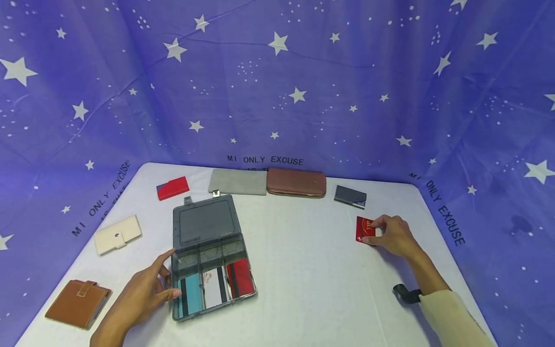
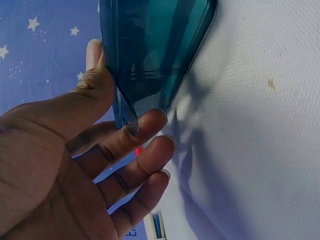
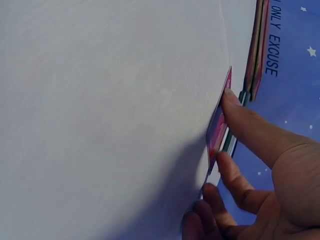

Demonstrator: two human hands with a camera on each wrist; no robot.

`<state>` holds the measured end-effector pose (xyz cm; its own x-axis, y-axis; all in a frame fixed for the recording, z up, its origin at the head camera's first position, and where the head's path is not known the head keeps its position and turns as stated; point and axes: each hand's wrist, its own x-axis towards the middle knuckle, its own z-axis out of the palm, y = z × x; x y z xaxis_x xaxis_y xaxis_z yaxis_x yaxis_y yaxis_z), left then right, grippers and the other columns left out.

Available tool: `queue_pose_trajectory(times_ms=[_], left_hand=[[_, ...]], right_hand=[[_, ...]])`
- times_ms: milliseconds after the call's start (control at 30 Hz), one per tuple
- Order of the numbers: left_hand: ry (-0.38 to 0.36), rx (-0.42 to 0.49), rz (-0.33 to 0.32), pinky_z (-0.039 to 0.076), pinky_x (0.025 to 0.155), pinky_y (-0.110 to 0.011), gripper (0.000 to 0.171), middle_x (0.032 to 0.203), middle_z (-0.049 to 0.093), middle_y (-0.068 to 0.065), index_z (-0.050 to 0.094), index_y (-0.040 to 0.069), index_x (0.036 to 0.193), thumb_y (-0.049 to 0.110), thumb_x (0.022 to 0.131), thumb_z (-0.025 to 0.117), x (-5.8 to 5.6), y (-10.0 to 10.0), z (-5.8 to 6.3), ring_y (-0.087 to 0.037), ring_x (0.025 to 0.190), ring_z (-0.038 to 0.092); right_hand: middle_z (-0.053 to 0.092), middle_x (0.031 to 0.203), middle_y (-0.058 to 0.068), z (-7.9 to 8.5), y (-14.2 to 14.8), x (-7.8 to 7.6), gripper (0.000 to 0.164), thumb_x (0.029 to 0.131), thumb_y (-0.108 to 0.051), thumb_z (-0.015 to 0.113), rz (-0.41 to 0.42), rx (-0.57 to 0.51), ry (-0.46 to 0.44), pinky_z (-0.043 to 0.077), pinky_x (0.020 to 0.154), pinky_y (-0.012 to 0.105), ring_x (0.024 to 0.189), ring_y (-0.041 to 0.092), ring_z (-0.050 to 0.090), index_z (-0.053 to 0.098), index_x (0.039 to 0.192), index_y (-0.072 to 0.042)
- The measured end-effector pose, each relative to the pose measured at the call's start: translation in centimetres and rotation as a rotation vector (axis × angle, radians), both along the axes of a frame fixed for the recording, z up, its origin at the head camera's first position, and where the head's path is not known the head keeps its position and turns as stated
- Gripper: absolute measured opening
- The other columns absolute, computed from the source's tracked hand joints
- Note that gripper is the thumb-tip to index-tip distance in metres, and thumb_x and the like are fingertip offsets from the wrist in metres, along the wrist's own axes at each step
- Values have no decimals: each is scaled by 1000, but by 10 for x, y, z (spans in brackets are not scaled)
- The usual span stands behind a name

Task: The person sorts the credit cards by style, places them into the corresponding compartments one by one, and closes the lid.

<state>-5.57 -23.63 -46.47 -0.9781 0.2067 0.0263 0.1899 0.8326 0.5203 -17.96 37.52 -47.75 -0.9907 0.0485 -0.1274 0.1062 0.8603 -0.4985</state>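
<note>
At the right side of the table my right hand point(image 1: 394, 236) pinches a red card point(image 1: 363, 227) with gold markings between thumb and fingers. In the right wrist view the card point(image 3: 218, 127) is tilted, one edge close over the white cloth. My left hand point(image 1: 143, 294) holds the left side of a transparent grey plastic box point(image 1: 208, 219), thumb over its rim and fingers along the outside. The box's hinged lid lies folded back. In its near compartments are a light blue card point(image 1: 194, 291), a white card point(image 1: 212, 291) and a red card point(image 1: 244, 279), each with a dark stripe.
Left of the box lie a cream wallet point(image 1: 118, 234) and a brown wallet point(image 1: 78, 303). Along the back are a red card holder point(image 1: 173, 188), a grey pouch point(image 1: 237, 182), a reddish-brown zip wallet point(image 1: 296, 182) and a dark card holder point(image 1: 350, 196). A starry purple curtain point(image 1: 277, 96) surrounds the table.
</note>
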Motion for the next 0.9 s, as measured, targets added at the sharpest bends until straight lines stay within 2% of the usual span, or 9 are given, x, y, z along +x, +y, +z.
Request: queue_pose_trajectory(times_ms=[233,367,433,533,700,800,900], left_hand=[[1,3,5,42,59,-24,91,97,62,3,36,15,150,33,75,85,1,0,0,6,65,47],[16,8,0,42,58,-23,90,97,62,3,37,14,150,31,75,85,1,-1,-1,7,65,47],[18,8,-3,42,58,-23,91,97,62,3,37,13,150,30,75,85,1,-1,-1,7,65,47],[8,2,0,42,59,-23,91,97,62,3,36,13,151,30,76,85,1,0,0,7,65,47],[20,3,-4,42,58,-23,91,96,62,3,36,13,150,30,76,85,2,0,1,7,65,47],[32,3,-7,42,58,-23,90,96,62,3,36,13,150,30,76,85,2,1,1,7,65,47],[39,7,-10,41,58,-23,90,95,63,3,37,12,150,31,76,84,3,1,0,7,65,46]], right_hand=[[48,112,25,4,-10,-3,72,73,-37,88,-2,11,-24,43,78,44,101,37,45,55,121,4],[46,116,27,7,-17,-3,80,73,-38,88,-14,11,-55,44,79,47,102,38,46,49,128,5],[46,114,27,9,-19,-2,82,72,-39,89,-13,14,-57,44,76,45,99,38,46,47,127,5],[47,106,21,10,-25,-2,75,71,-39,90,19,3,-57,41,72,38,94,33,46,49,118,3],[50,96,13,10,-48,1,56,77,-22,87,118,-179,-11,42,62,29,79,22,49,48,114,-5],[51,92,13,13,-70,7,46,79,-11,84,210,-307,30,43,54,26,67,16,48,53,113,-8],[53,90,15,16,-96,15,41,79,-7,83,296,-414,13,44,52,25,62,13,48,59,111,-10]])
